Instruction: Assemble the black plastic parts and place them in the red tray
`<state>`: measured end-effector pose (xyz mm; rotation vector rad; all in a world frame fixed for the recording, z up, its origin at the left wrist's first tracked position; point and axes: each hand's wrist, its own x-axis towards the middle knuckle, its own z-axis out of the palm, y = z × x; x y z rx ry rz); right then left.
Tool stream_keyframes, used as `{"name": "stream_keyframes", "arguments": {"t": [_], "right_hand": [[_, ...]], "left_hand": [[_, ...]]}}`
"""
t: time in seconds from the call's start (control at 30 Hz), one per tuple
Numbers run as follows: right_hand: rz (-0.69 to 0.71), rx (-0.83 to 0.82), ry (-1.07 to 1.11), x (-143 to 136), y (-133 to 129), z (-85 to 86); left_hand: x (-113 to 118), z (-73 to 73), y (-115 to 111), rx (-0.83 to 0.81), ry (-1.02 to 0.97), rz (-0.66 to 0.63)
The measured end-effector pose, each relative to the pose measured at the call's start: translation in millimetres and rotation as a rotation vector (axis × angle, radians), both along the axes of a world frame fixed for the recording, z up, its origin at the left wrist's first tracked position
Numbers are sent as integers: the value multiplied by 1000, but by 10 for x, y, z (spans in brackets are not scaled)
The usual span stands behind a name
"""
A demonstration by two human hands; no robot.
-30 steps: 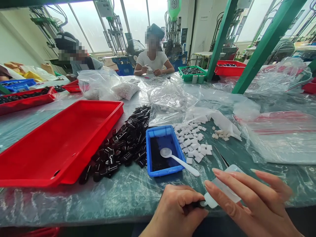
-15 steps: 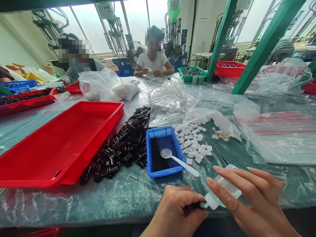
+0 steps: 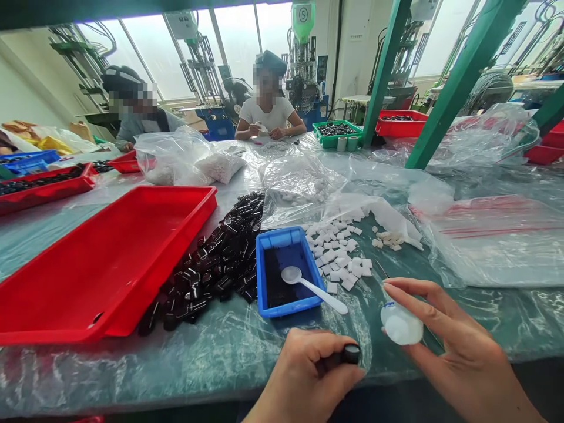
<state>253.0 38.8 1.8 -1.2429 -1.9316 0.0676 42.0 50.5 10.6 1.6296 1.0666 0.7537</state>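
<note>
Left hand (image 3: 299, 373) pinches a black cylindrical piece (image 3: 351, 353), round end exposed, near the blue tray (image 3: 289, 309). Right hand (image 3: 467, 352), fingers closed around a white plastic bottle (image 3: 402, 324), holds it apart from the piece.

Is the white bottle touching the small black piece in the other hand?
Apart. The head view shows green tabletop between the white bottle in the right hand and the black piece pinched by the left hand.

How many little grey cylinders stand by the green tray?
2, side by side in front of the green tray: left cylinder, right cylinder. Others may be hidden behind.
</note>
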Motion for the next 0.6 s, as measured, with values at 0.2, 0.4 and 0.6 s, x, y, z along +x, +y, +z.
{"name": "stream_keyframes", "arguments": {"t": [0.2, 0.4, 0.6], "right_hand": [[-32, -92, 113, 23, -46, -21], [-53, -140, 165, 10, -52, 4], [-63, -209, 272, 60, -59, 34]], "left_hand": [[-6, 70, -5, -480, -159, 35], [-17, 82, -8, -653, -372, -20], [-13, 152, 12, -642, -381, 20]]}}
